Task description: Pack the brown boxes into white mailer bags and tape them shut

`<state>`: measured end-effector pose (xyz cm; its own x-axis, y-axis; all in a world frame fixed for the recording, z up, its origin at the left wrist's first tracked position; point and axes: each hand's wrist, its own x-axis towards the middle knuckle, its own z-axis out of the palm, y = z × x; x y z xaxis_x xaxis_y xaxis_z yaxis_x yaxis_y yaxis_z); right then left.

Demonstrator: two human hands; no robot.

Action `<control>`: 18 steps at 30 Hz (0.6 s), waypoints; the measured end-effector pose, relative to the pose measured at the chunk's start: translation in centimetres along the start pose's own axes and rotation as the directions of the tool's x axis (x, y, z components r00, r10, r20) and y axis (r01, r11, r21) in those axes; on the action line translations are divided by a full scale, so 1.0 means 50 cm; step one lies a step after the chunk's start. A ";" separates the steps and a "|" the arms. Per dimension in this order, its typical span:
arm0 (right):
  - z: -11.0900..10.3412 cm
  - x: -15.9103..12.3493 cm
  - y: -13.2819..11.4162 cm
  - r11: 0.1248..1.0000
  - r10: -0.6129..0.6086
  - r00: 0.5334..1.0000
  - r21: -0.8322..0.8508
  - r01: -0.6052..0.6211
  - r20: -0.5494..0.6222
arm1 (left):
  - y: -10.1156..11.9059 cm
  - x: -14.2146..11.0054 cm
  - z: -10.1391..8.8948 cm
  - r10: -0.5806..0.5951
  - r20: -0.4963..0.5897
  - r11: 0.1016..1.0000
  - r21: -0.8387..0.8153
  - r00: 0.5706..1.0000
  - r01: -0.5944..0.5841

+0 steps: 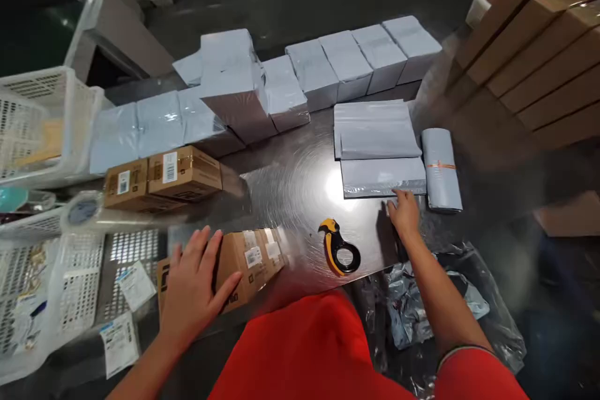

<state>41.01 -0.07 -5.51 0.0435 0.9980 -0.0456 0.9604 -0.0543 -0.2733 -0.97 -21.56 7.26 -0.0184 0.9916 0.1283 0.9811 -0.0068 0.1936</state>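
My left hand (192, 287) lies flat with fingers spread on a brown cardboard box (248, 259) at the near edge of the steel table (290, 194). My right hand (404, 212) reaches forward, its fingertips touching the near edge of a stack of flat grey mailer bags (379, 150); whether it pinches a bag is unclear. A rolled grey bag with an orange band (441, 169) lies just right of the stack. A yellow-and-black ring cutter (338, 247) rests on the table between my hands.
Rows of grey-wrapped parcels (328, 69) line the table's far side. Two labelled brown boxes (162, 178) sit at left beside white plastic baskets (42, 119). Stacked brown cartons (539, 44) rise at right. Crumpled plastic bags (422, 306) lie below the table edge.
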 end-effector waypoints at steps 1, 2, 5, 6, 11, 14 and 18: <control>0.004 0.032 0.002 0.992 -0.064 0.998 -0.106 0.067 0.029 | 0.002 0.000 -0.001 0.001 -0.017 1.000 -0.011 1.000 -0.001; 0.010 0.063 0.002 0.974 -0.124 0.990 -0.184 0.134 0.066 | 0.004 0.000 -0.002 -0.002 -0.031 1.000 -0.016 1.000 0.001; 0.032 0.151 -0.012 0.924 -0.246 0.957 -0.261 0.280 0.157 | 0.006 0.001 -0.006 -0.039 -0.041 0.999 -0.025 0.998 0.038; 0.041 0.177 -0.019 0.913 -0.275 0.944 -0.258 0.315 0.180 | 0.006 0.002 -0.007 -0.057 -0.035 0.998 -0.030 0.998 0.056; 0.082 0.252 -0.037 0.781 -0.434 0.801 -0.271 0.563 0.413 | 0.002 0.002 -0.012 -0.100 -0.018 0.994 -0.049 0.995 0.099; 0.091 0.265 -0.026 0.678 -0.523 0.695 -0.253 0.690 0.493 | 0.001 0.004 -0.012 -0.110 -0.027 0.992 -0.058 0.994 0.108; 0.086 0.269 -0.014 0.627 -0.540 0.655 -0.267 0.732 0.529 | 0.000 0.005 -0.011 -0.108 -0.029 0.993 -0.059 0.994 0.106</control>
<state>39.76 13.27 -10.05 -0.6354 0.6660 -0.3909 0.7073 0.7050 0.0515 -1.10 -21.37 7.83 -0.1298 0.9823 0.1353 0.9605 0.0907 0.2630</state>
